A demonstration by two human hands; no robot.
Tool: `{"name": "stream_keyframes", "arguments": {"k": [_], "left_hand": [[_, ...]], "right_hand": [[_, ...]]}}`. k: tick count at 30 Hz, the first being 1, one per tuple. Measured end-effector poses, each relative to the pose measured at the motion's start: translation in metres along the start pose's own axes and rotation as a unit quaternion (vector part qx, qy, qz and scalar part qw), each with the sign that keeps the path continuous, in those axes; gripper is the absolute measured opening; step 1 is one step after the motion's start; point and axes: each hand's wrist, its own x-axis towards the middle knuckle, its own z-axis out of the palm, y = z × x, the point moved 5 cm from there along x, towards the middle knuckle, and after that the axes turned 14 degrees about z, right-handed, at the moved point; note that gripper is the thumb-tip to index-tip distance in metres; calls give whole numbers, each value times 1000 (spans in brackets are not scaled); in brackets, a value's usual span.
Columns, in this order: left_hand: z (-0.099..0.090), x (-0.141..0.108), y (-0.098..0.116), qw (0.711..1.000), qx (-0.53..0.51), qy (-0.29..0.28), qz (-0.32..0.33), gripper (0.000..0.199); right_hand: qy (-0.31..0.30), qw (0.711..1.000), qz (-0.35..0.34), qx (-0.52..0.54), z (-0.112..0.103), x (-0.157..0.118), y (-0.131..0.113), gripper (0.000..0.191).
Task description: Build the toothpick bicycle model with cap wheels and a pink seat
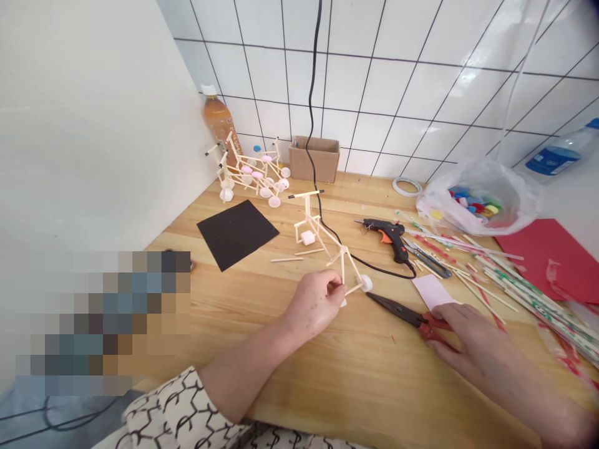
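Observation:
My left hand [314, 302] grips the near end of a small wooden-stick vehicle model [322, 240], which stands tilted on the wooden tabletop [299, 380]. A white bottle-cap wheel [366, 283] sits just right of my fingers, and another white cap [307, 237] hangs in the frame farther back. My right hand [472, 343] lies over the red handles of black long-nose pliers [397, 310], holding them. Their tips point left toward the model. A pale pink paper slip [433, 292] lies just beyond my right fingers.
A black glue gun [386, 234] trails a black cable [318, 75] behind the model. Two finished stick models [253, 171] stand at the back left, near a black square sheet [236, 234]. To the right lie a plastic bag of bottle caps [477, 196], a red sheet [547, 259] and striped sticks [524, 299].

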Motion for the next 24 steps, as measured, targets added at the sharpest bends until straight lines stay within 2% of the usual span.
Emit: {"name": "stream_keyframes", "arguments": {"k": [10,15,17,20,24], "left_hand": [[0,0,2,1000,-15,-2,-12,15],[1,0,1,1000,-22,0,-9,14],[1,0,0,1000,-25,-1,-9,14],[1,0,-1,1000,-23,-1,-7,14],[0,0,1,1000,-5,-3,5,15]], "right_hand": [[8,1000,12,14,-4,1,-3,25],[73,997,15,27,-26,-2,-7,39],[78,996,18,29,-36,0,-8,41],[81,996,15,45,-49,13,-10,39],[50,997,38,33,-55,49,-11,34]]}}
